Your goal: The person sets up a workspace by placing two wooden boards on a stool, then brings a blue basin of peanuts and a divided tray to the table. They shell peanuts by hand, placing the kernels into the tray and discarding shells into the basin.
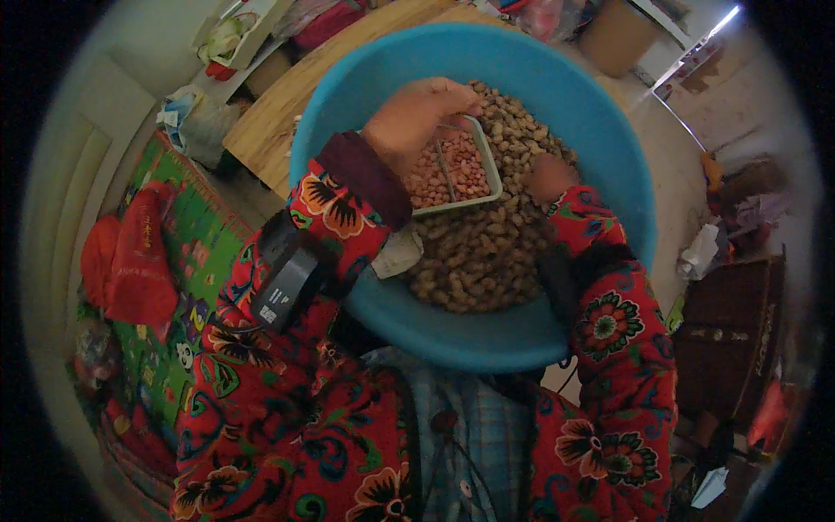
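Observation:
A divided plastic tray (494,175) with a pale rim sits over unshelled peanuts (483,261) in a wide blue plastic basin (365,62). Reddish shelled peanut kernels (467,163) fill both visible compartments. My left hand (423,117) is over the tray's far left part, its fingers bent near the far rim. Whether those fingers hold anything is hidden. To the right of the tray, my right hand (550,179) is blurred low over the unshelled peanuts, its fingers mostly out of sight. Beside the tray's near left corner lies a pale flat piece (399,253), perhaps card.
Behind the basin is a wooden tabletop (267,140). A green patterned mat (215,215) with red bags (140,261) lies to the left. On the right stands a dark brown case or box (724,333). A cardboard-coloured container (616,39) is at the back right.

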A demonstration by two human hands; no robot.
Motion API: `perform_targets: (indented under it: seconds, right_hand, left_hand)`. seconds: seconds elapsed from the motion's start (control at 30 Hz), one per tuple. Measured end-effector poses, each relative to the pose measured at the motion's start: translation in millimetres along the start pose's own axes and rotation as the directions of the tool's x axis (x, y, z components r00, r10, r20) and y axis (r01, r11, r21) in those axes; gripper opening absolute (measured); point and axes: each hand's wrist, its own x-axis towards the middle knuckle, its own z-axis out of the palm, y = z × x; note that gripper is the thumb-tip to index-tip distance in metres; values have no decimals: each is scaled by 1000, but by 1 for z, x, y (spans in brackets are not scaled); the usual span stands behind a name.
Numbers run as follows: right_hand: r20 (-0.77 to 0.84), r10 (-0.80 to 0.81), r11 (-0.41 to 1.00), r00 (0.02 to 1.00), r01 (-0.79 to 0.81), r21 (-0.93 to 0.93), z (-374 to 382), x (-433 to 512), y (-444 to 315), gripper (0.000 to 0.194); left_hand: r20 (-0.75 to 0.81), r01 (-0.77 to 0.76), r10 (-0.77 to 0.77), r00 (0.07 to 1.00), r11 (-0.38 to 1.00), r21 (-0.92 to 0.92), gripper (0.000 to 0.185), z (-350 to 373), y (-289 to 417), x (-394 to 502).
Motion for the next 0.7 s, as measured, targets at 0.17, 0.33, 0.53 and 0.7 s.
perform_targets:
  seconds: [0.17, 0.33, 0.53, 0.7]
  right_hand:
    - [7, 11, 997, 1000, -12, 74, 3, 13, 3, 33]
    - [-106, -24, 999, 994, 19, -48, -3, 15, 10, 30]
    - [-93, -85, 992, 992, 75, -105, -7, 2, 8, 27]
    - [18, -15, 978, 1000, 19, -208, 3, -1, -13, 32]
  left_hand:
    - [109, -78, 83, 991, 996, -50, 21, -8, -4, 0]
    - [88, -56, 56, 995, 998, -5, 20, -7, 1, -11]
    - [128, -109, 97, 987, 990, 91, 20, -7, 3, -17]
    - [124, -98, 80, 989, 984, 147, 20, -12, -3, -16]
